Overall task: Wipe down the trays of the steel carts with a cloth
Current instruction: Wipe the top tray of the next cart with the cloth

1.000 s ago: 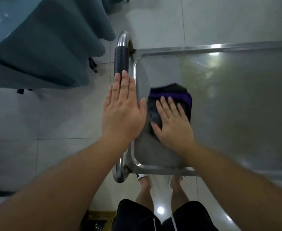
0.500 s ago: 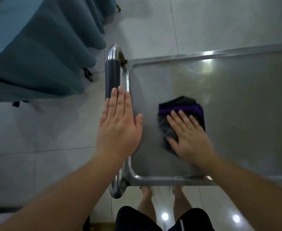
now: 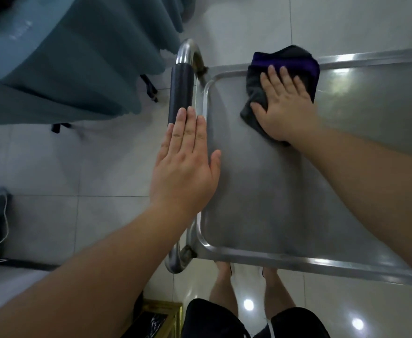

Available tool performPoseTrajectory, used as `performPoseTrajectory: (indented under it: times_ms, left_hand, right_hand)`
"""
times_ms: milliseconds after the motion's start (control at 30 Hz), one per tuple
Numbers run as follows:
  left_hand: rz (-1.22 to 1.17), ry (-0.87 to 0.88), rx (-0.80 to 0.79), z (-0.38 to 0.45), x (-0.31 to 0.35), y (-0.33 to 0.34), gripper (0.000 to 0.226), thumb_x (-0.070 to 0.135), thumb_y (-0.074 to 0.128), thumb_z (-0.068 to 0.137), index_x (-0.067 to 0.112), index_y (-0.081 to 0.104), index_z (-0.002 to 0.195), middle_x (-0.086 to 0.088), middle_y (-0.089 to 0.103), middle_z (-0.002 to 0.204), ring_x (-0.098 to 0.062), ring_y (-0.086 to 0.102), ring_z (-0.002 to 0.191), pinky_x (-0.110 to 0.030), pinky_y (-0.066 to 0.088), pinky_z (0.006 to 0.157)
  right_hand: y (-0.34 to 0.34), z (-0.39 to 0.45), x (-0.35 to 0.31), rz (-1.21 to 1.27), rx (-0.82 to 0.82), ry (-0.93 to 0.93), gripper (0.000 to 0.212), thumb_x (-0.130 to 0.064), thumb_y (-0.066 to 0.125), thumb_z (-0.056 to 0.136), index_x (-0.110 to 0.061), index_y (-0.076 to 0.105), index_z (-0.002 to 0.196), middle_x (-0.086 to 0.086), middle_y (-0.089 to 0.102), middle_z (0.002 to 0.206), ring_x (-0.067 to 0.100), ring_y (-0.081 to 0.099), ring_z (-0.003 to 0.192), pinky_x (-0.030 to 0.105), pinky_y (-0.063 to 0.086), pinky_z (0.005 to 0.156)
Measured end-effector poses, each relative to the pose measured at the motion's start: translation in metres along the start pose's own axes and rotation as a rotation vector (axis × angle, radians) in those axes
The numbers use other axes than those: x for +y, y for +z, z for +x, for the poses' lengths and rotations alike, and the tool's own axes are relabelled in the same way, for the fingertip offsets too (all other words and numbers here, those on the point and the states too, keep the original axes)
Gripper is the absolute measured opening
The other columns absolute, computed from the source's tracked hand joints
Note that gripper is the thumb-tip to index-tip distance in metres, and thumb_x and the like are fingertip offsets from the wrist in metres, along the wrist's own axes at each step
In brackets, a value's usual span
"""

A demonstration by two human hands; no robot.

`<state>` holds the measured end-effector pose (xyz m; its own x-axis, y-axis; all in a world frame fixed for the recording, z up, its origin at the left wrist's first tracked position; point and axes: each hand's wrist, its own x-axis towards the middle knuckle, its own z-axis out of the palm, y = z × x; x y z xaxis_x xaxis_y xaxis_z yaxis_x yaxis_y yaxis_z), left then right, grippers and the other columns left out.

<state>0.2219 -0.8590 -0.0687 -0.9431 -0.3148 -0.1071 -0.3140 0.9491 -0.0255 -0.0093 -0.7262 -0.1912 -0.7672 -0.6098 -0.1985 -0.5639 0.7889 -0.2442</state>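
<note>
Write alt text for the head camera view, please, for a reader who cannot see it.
A person's right hand presses a dark grey and purple cloth flat against the far rim of a steel cart tray. The left hand lies flat, fingers straight, over the cart handle at the tray's left edge. A teal tablecloth hangs beyond.

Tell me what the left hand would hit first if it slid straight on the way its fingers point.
Probably the black grip sleeve on the steel cart's push handle: the flat left hand points along it, fingertips already overlapping its near end, though contact is unclear.
</note>
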Motion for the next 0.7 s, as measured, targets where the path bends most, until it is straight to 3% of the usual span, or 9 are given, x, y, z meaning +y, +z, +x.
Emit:
performPoseTrajectory:
  times_ms: [200,433,533,700]
  left_hand:
    - [-0.028,-0.001,-0.029,0.0,0.0,-0.003,0.072,0.05,0.014,0.111,0.008,0.003,0.168,-0.01,-0.007,0.177,-0.019,-0.015,0.162,-0.038,-0.009,0.131]
    - [-0.054,-0.011,-0.012,0.0,0.0,-0.001,0.073,0.052,0.014,0.111,0.009,0.006,0.168,-0.009,-0.005,0.177,-0.017,-0.013,0.162,-0.036,-0.01,0.13]
    - [-0.05,-0.01,0.006,-0.001,-0.001,0.001,0.072,0.05,0.017,0.11,0.008,0.009,0.168,-0.009,-0.001,0.177,-0.017,-0.012,0.163,-0.037,-0.009,0.131]
    - [-0.033,-0.011,0.025,-0.001,-0.001,0.002,0.07,0.046,0.021,0.109,0.009,0.011,0.168,-0.01,0.002,0.177,-0.017,-0.01,0.163,-0.033,-0.012,0.13]
  right_hand:
    - [0.022,-0.136,-0.006,-0.021,0.055,-0.055,0.075,-0.061,0.032,0.103,-0.018,0.024,0.165,0.002,0.018,0.173,0.023,0.011,0.16,0.047,0.01,0.129]
    - [0.051,-0.325,0.037,-0.081,-0.095,-0.049,0.076,-0.063,0.028,0.105,-0.022,0.013,0.167,0.0,0.01,0.175,0.023,0.01,0.161,0.052,0.018,0.127]
    - [0.039,-0.312,0.059,-0.109,-0.126,-0.119,0.075,-0.063,0.027,0.105,-0.024,0.013,0.167,-0.003,0.01,0.175,0.02,0.008,0.161,0.049,0.018,0.127]
    - [0.01,-0.198,0.084,-0.114,-0.019,-0.086,0.076,-0.061,0.033,0.102,-0.02,0.025,0.165,-0.002,0.018,0.173,0.019,0.013,0.16,0.044,0.014,0.129]
